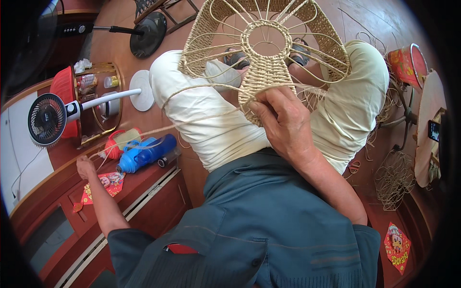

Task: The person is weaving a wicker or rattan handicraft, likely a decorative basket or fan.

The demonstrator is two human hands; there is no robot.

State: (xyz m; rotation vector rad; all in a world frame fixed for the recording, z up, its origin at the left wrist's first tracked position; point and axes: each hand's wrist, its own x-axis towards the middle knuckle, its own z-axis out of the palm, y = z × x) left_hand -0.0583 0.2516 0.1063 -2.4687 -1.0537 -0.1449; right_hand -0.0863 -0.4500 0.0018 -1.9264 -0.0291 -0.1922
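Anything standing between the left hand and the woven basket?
Nothing visible blocks the way: the pale strand from the left hand crosses over the left trouser leg to the woven basket, where the right hand is.

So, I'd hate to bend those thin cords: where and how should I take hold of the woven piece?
Probably grip the woven piece by its broad outer band, from outside, beyond the knees: it looks dense, while thin cords span the inside and the right hand pinches the narrow strip.

Wicker piece (266, 72) was woven in tan, over-under pattern. Shirt (288, 221) was coloured dark teal, trousers (204, 115) cream. Small fan (47, 119) was finished black and white; bucket (402, 65), red.
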